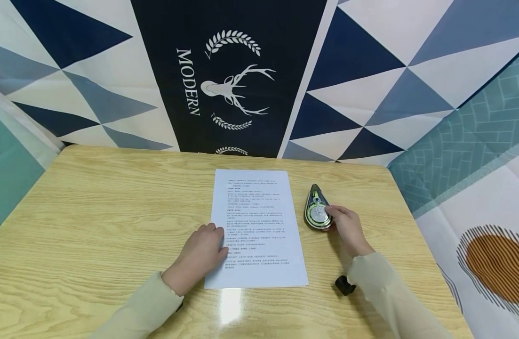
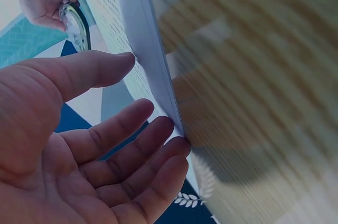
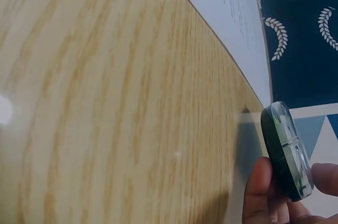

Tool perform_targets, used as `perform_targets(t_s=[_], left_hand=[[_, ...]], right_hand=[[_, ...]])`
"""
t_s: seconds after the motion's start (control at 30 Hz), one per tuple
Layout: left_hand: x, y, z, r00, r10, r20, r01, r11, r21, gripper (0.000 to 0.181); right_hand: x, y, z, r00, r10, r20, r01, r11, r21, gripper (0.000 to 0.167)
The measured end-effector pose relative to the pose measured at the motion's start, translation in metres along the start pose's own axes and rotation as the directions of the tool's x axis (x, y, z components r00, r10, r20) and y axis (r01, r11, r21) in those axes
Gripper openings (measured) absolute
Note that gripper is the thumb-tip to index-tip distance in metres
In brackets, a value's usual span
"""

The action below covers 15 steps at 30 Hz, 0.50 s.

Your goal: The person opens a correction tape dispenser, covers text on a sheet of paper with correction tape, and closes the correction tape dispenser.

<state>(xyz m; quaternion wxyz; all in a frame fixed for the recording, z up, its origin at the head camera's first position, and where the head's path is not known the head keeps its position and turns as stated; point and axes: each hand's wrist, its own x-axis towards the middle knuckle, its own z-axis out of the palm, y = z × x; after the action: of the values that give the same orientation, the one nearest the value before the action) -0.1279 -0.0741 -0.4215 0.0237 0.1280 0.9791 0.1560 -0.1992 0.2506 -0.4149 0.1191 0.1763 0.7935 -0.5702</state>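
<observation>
A printed sheet of paper [image 1: 259,226] lies on the wooden table in front of me. At its left edge is my left hand [image 1: 202,252]; in the left wrist view the fingers are gently bent, with the fingertips [image 2: 177,145] against the edge of the paper [image 2: 138,18]. To the right of the sheet, my right hand [image 1: 348,228] pinches a teardrop-shaped correction tape [image 1: 318,209], clear-topped with green and black parts. The right wrist view shows the correction tape [image 3: 288,150] between thumb and fingers, above the table. Its narrow end points away from me.
A small black object [image 1: 345,285] is by the right wrist. The wooden table [image 1: 107,226] extends to both sides. Behind its far edge hangs a patterned cloth [image 1: 242,94] with triangles, a deer head and the word MODERN.
</observation>
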Motion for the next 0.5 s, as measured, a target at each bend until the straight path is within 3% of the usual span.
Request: perform_targets(t_s=[0.5], left_hand=[[0.0013,-0.0012,0.0006,1.0,-0.011,0.014,0.011,1.0,-0.006,0.018]], right_hand=[[0.0069,0.0055,-0.0041,0.999,0.025,0.02,-0.025,1.0,-0.002,0.049]])
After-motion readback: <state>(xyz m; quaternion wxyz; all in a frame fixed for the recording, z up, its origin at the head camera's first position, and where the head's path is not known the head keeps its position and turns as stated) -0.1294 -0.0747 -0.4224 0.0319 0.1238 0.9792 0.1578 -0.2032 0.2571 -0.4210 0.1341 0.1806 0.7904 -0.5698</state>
